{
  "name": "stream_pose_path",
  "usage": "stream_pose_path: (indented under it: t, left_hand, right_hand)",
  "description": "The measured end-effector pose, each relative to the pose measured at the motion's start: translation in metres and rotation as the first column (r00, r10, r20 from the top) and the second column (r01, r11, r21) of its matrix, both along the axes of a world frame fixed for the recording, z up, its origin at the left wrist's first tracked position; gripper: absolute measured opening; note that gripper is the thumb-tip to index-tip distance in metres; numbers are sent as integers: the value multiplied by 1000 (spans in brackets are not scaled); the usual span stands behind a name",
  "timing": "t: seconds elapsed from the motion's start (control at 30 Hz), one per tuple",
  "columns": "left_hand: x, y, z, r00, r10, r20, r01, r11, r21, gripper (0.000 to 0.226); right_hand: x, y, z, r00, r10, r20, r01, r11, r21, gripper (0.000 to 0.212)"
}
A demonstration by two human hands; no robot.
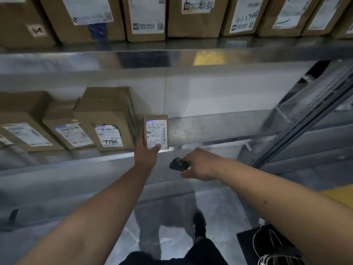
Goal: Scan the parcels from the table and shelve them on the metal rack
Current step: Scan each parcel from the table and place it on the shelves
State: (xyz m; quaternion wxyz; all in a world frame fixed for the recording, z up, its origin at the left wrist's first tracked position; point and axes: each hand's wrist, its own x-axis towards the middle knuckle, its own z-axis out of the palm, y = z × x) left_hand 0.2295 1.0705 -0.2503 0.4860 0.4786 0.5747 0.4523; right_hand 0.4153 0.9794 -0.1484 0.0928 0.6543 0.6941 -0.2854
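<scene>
Parcel at shiny metal rack, grey floor below.

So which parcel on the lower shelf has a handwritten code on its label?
The box marked T786, immediately left of the small parcel held by the left hand.

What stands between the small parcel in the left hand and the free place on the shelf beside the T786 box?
Nothing visible does. The left hand holds the small parcel upright at the shelf edge, just right of the T786 box; the metal behind it is bare.
</scene>
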Motion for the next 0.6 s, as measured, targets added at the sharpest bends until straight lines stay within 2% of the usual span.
stream_pose_path:
  t: [0.1, 0.23, 0.33, 0.43, 0.6]
  left_hand:
    - [7, 13, -5, 1000, 27, 12, -27, 1000, 12, 80]
    - [13, 30, -22, 997, 38, -60, -34, 997, 65, 87]
    - [14, 43, -27, 993, 91, -81, -85, 993, 80, 90]
    - [18, 54, -31, 983, 151, -108, -136, 982, 133, 83]
    - [25, 60, -39, 956, 268, -119, -254, 960, 120, 60]
  right_hand:
    - [7, 27, -12, 999, 22, -31, -21, 999, 37, 25]
    - [13, 54, -28, 998, 60, 5, -60, 998, 20, 47]
    - [16, 67, -37, 994, 112, 1, -112, 993, 36, 46]
    - [22, 81, -47, 990, 133, -40, -130, 989, 68, 41]
    - [25, 96, -58, 983, 172, -64, -166, 982, 92, 33]
